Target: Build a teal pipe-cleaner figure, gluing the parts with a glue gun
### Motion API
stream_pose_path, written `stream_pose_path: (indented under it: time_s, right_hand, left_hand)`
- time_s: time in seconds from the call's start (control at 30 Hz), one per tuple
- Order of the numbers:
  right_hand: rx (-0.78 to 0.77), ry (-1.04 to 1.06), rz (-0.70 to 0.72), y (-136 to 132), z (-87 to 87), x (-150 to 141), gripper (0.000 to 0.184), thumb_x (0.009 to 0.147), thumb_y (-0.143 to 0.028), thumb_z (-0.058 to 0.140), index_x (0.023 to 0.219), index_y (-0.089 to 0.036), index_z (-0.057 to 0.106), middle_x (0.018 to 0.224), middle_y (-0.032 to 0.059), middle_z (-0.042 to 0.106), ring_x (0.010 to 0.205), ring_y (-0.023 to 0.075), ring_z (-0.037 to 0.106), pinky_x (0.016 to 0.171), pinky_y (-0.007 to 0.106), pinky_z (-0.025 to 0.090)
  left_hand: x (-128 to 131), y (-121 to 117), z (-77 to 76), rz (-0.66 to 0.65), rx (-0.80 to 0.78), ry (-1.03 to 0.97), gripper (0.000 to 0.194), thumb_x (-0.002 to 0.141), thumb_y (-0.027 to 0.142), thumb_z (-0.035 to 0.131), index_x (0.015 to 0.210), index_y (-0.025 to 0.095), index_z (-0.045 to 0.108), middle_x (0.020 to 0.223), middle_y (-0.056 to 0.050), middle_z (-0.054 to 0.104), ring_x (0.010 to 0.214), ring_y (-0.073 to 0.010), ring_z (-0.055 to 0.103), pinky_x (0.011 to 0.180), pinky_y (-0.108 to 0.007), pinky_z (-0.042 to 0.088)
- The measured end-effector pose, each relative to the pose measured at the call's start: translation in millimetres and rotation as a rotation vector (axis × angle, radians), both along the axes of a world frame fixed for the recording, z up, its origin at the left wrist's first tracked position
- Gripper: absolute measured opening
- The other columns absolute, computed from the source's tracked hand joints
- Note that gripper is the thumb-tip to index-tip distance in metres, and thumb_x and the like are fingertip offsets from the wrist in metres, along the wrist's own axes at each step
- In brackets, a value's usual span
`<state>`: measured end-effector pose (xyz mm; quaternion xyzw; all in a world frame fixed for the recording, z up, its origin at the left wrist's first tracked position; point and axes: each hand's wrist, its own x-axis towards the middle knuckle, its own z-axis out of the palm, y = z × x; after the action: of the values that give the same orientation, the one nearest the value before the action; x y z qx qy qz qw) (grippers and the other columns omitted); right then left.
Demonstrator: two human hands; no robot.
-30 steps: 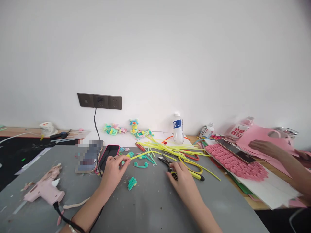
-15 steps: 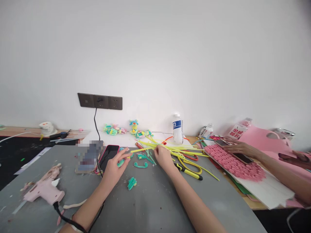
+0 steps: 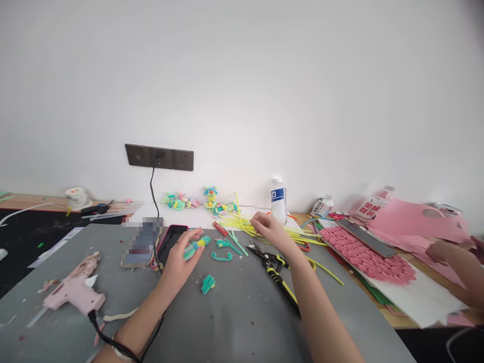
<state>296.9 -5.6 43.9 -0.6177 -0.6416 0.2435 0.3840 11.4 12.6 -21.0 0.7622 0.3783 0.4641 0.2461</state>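
Note:
My left hand (image 3: 179, 259) curls its thumb and fingers around a teal bundle of pipe cleaners with a yellow band (image 3: 197, 246). My right hand (image 3: 270, 231) is closed, fingertips together, over the heap of yellow pipe cleaners (image 3: 247, 225); what it pinches, if anything, I cannot make out. One yellow strand stands up left of it. Below the right wrist lie black-and-yellow pliers (image 3: 273, 269). Between my hands are a curled teal piece (image 3: 221, 256) and some cut teal strands (image 3: 236, 244). A small teal bundle (image 3: 207, 284) lies nearer me.
A pink glue gun (image 3: 77, 295) with a black cord lies at left, near two phones (image 3: 145, 244). Finished pipe-cleaner figures (image 3: 210, 197) and a bottle (image 3: 279, 201) stand by the wall. At right, a pink woven mat (image 3: 368, 254) bears a phone; another person's hand (image 3: 448, 252) is beyond.
My right hand has lifted and shifted right, and the yellow strand no longer stretches between my hands. The pliers now show further left and nearer. The other person's hand has left the phone.

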Motion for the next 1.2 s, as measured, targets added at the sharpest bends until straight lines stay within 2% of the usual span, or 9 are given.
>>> stream_pose_path:
  time_s: [0.17,0.37,0.5,0.6,0.73,0.8,0.93,1.03,1.2]
  right_hand:
    - [-0.055,0.020,0.291,-29.2,4.1,-28.7,0.028,0.090,-0.044,0.058,0.076,-0.020,0.061,0.067,-0.0029,0.052,0.061,0.0135,0.044,0.058,0.025,0.035]
    - [-0.008,-0.054,0.314,-40.2,-5.7,-49.8,0.026,0.095,-0.037,0.056,0.077,-0.020,0.065,0.066,-0.0025,0.057,0.064,0.0146,0.047,0.061,0.025,0.036]
    - [0.070,-0.096,0.240,-40.5,-13.7,-58.3,0.018,0.093,-0.031,0.056,0.082,-0.021,0.066,0.071,-0.0010,0.060,0.067,0.0159,0.052,0.063,0.026,0.039]
    - [0.104,-0.130,0.122,-45.4,-23.2,-51.3,0.015,0.092,-0.030,0.055,0.099,-0.022,0.065,0.081,0.0014,0.065,0.069,0.0177,0.057,0.065,0.027,0.044]
    - [0.073,-0.342,-0.286,-66.4,-40.3,-14.1,0.017,0.086,-0.035,0.057,0.097,-0.021,0.060,0.094,0.0081,0.066,0.084,0.0251,0.064,0.076,0.035,0.048]
    - [-0.062,-0.480,-0.457,-81.1,-49.7,6.2,0.020,0.079,-0.039,0.064,0.085,-0.022,0.055,0.094,0.0107,0.067,0.090,0.0306,0.065,0.076,0.038,0.048]
    - [-0.385,-0.565,-0.386,-108.1,-66.6,21.0,0.018,0.082,-0.036,0.057,0.073,-0.025,0.046,0.081,0.0077,0.067,0.077,0.0287,0.067,0.059,0.032,0.044]
    - [-0.266,-0.520,-0.325,-126.9,-73.5,16.8,0.013,0.086,-0.033,0.045,0.076,-0.026,0.044,0.084,0.0077,0.067,0.074,0.0259,0.068,0.056,0.030,0.044]
    - [-0.170,-0.334,-0.317,-168.6,-68.0,24.4,0.029,0.091,-0.054,0.041,0.079,-0.028,0.046,0.074,0.0026,0.063,0.061,0.0223,0.063,0.056,0.029,0.049]
  left_hand:
    - [-0.4,-2.9,4.4,-0.084,-0.002,-0.004,0.037,0.088,0.031,0.067,0.124,0.024,0.060,0.103,-0.006,0.076,0.088,-0.0199,0.070,0.085,-0.035,0.055]
    - [1.5,-7.4,2.3,-0.212,0.079,0.067,0.013,0.092,0.032,0.064,0.093,0.023,0.074,0.081,-0.002,0.077,0.067,-0.0168,0.068,0.071,-0.029,0.055]
    - [0.8,-6.6,-0.7,-0.173,0.078,0.033,0.015,0.093,0.026,0.061,0.089,0.023,0.074,0.075,-0.002,0.073,0.061,-0.0150,0.065,0.060,-0.024,0.052]
    - [-0.6,-6.0,-0.7,-0.119,0.098,0.007,0.012,0.092,0.023,0.061,0.088,0.023,0.073,0.079,-0.003,0.073,0.070,-0.0164,0.068,0.066,-0.024,0.054]
    - [-2.5,-5.4,-1.2,-0.072,0.070,-0.011,0.011,0.091,0.022,0.061,0.088,0.023,0.072,0.087,-0.003,0.076,0.079,-0.0174,0.072,0.072,-0.025,0.056]
    - [-2.9,-5.5,-1.0,-0.044,0.039,-0.008,0.009,0.090,0.023,0.062,0.088,0.024,0.072,0.089,-0.002,0.078,0.078,-0.0174,0.072,0.073,-0.026,0.057]
    - [-3.3,-7.5,2.2,-0.009,0.014,0.001,0.012,0.090,0.029,0.062,0.084,0.023,0.071,0.084,-0.001,0.079,0.075,-0.0182,0.073,0.073,-0.027,0.058]
    - [-4.4,-8.8,4.5,0.004,0.005,0.012,0.015,0.090,0.031,0.062,0.080,0.023,0.069,0.080,0.000,0.079,0.073,-0.0185,0.073,0.070,-0.026,0.057]
    - [-5.3,-9.6,5.9,0.022,-0.023,0.030,0.015,0.089,0.031,0.063,0.076,0.023,0.064,0.079,0.000,0.079,0.075,-0.0205,0.075,0.069,-0.027,0.057]
